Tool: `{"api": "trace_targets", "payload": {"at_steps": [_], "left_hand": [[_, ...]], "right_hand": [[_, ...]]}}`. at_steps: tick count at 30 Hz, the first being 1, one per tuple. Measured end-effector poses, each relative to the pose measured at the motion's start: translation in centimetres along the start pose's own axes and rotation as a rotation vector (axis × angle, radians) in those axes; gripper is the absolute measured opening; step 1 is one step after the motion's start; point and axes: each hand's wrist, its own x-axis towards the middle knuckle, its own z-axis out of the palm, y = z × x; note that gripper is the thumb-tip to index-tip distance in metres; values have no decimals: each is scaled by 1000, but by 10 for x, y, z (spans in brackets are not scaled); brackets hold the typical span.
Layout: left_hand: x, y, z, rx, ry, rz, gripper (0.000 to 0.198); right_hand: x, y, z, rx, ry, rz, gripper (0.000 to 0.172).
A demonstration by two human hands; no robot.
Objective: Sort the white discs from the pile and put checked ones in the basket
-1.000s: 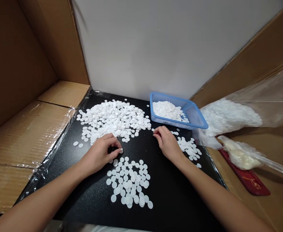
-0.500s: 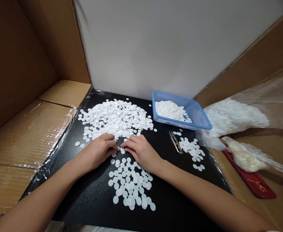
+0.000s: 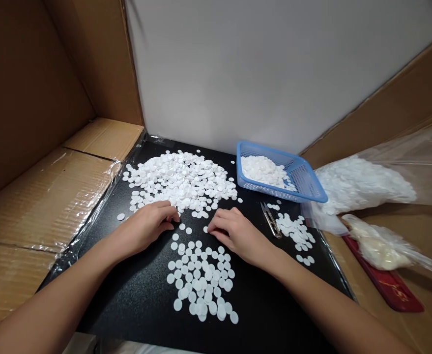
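A big heap of white discs [image 3: 186, 179] lies at the back of the black table [image 3: 127, 300]. My left hand [image 3: 155, 221] rests at the heap's front edge, its fingers curled and slightly apart, with no disc seen between them. To its right, my right hand [image 3: 236, 231] has thumb and fingertips closed together at the edge of a single white disc [image 3: 205, 229]. Two loose discs lie between the hands. Nearer to me, a spread group of discs [image 3: 201, 280] lies partly overlapping.
A blue basket [image 3: 282, 192] holding white discs stands at the back right. Small metal snips [image 3: 271, 220] lie beside a smaller disc pile [image 3: 296, 230]. Further right are a clear bag of white pieces [image 3: 365, 182], a tied bag [image 3: 374, 243] and a red object [image 3: 403, 295].
My right hand has moved right, away from my left hand, and the gap between them has widened. The view has shifted slightly.
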Motion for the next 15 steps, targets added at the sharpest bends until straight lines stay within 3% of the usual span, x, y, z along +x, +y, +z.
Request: {"api": "trace_targets", "payload": {"at_steps": [4,8,11,15], "left_hand": [[2,5,6,51,-17,8,9],[4,9,14,160,-6,8,7],[3,12,16,250,-6,72,17],[2,16,16,389,-23,170,19]], "right_hand": [[1,-4,0,-20,-17,-43,14],[16,-12,18,-32,45,-57,13],[25,-17,27,5,50,-59,8],[22,-13,19,164,74,34,14]]}}
